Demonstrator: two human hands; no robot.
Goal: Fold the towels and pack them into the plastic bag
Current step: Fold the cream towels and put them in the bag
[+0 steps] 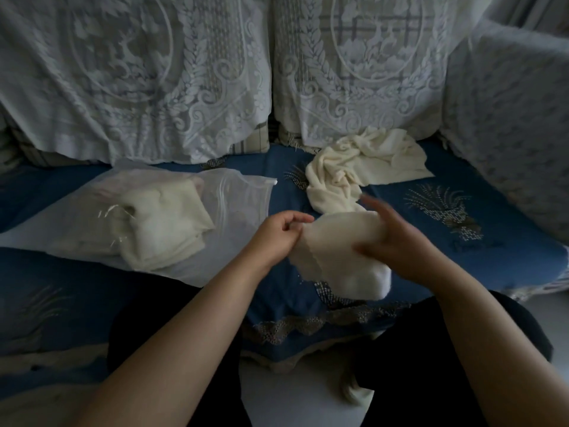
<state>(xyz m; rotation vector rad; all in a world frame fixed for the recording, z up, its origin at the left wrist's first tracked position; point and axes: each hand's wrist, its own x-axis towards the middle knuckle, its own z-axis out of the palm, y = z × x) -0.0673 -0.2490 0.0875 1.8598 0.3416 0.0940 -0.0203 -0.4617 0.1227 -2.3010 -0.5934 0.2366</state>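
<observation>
Folding was the step in hand: you held a cream towel (335,251) at centre frame, above the blue sofa cover (492,186). Your left hand (277,237) pinched its left edge with curled fingers; your right hand (400,241) lay against its right side, too blurred to tell whether it gripped. The plastic bag (240,195), centre left, already held folded towels (166,223). A crumpled towel (363,161) waited upper right of centre. Next, the fold probably needed squaring off before sliding it through the bag's mouth.

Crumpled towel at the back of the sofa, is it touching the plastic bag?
Apart. The head view shows a strip of blue sofa cover between the crumpled towel and the open right edge of the plastic bag.
</observation>
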